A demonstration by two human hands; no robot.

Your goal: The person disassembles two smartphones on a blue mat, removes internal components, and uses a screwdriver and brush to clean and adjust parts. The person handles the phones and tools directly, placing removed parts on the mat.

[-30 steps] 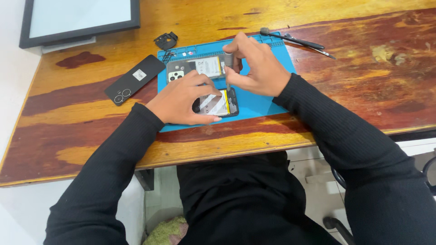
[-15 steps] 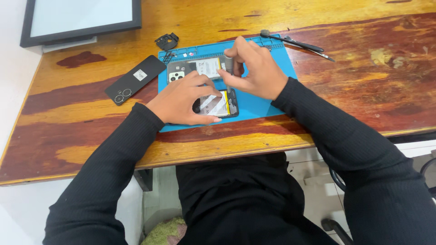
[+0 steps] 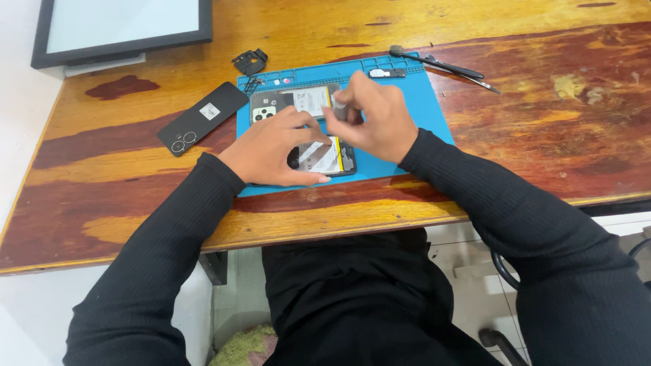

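Varnished wood forms the surface [image 3: 542, 135]; a framed screen [image 3: 122, 27] sits at its far left corner, a black back cover [image 3: 202, 118] beside the blue mat [image 3: 420, 102]. Left hand [image 3: 268, 149] presses the opened phone [image 3: 325, 157] flat, fingers spread. Right hand [image 3: 373, 122] pinches a small dark tool above it, now drawn nearer than earlier. Cover off; insides exposed, reassembly remains.
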